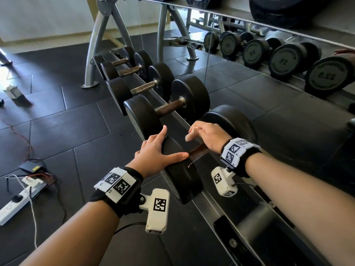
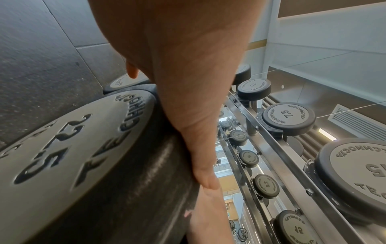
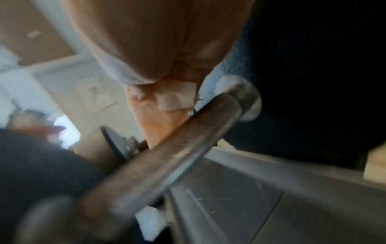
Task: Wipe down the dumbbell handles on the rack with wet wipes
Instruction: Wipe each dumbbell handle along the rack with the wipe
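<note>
While the left hand point(image 1: 153, 152) lay flat, fingers spread, on the near black rubber dumbbell head point(image 1: 180, 175), the right hand point(image 1: 208, 137) clenched a thin white wet wipe point(image 3: 175, 97) around its brown metal handle point(image 1: 198, 151). The dumbbell looked heavy and rigid, best steadied at the head; the wipe looked limp.

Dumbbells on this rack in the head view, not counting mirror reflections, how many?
5 in one row: nearest dumbbell, second dumbbell, third dumbbell, fourth dumbbell, farthest dumbbell by the rack leg. More may be hidden lower down.
</note>
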